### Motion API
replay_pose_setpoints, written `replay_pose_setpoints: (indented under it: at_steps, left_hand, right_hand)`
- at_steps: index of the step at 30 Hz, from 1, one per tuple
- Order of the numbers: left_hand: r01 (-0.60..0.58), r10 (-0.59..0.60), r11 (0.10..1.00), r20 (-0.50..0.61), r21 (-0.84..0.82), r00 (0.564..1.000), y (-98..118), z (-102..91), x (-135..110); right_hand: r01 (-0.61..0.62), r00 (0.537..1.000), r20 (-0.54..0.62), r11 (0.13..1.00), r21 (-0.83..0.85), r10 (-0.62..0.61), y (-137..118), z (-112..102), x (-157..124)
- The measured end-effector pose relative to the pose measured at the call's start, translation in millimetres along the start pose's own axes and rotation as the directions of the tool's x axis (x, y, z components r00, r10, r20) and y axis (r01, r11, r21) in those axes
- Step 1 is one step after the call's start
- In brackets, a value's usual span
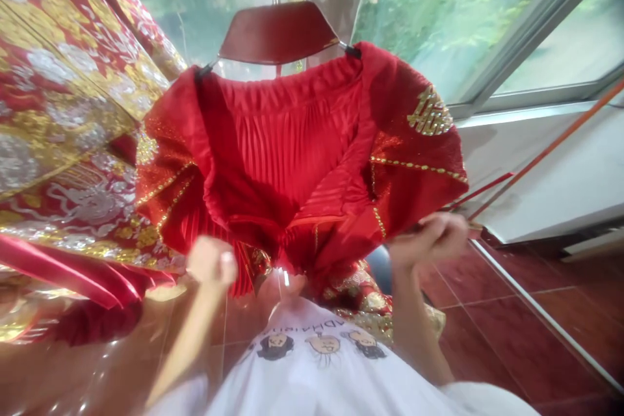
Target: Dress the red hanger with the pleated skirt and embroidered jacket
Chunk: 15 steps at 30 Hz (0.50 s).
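Note:
A red pleated skirt (292, 143) with gold embroidery hangs by its waistband from a dark red clip hanger (277, 32) in front of me. My left hand (212, 261) is closed on the skirt's lower left edge. My right hand (431, 240) is closed on its lower right edge, beside a thin red cord (482, 192). The skirt is lifted and spread between both hands, so I look at its pleated inside. Gold trim (419, 167) runs along the right panel.
A red and gold embroidered garment (63, 110) hangs at the left. Large windows (439, 6) with greenery outside fill the back. An orange rod (550, 146) slants at right above a white sill. Red floor tiles (511, 312) lie below.

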<state>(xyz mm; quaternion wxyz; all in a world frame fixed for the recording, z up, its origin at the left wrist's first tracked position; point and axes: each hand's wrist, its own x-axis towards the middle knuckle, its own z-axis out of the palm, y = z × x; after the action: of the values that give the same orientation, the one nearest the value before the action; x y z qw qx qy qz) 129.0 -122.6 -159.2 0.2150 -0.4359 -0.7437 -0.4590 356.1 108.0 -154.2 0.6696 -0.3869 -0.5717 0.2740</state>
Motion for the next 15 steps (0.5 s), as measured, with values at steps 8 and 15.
replay_pose_setpoints:
  at_steps: [8, 15]
  left_hand:
    - [0.446, -0.421, 0.891, 0.210, -0.089, 0.882, 9, 151.6, -81]
    - [0.462, -0.392, 0.858, 0.295, -0.225, 0.871, 1, 157.3, -89]
  right_hand:
    - [-0.136, 0.727, 0.672, 0.989, -0.060, 0.141, 16, 27, -141]
    - [-0.237, 0.704, 0.658, 0.962, -0.137, 0.267, 39, 63, -154]
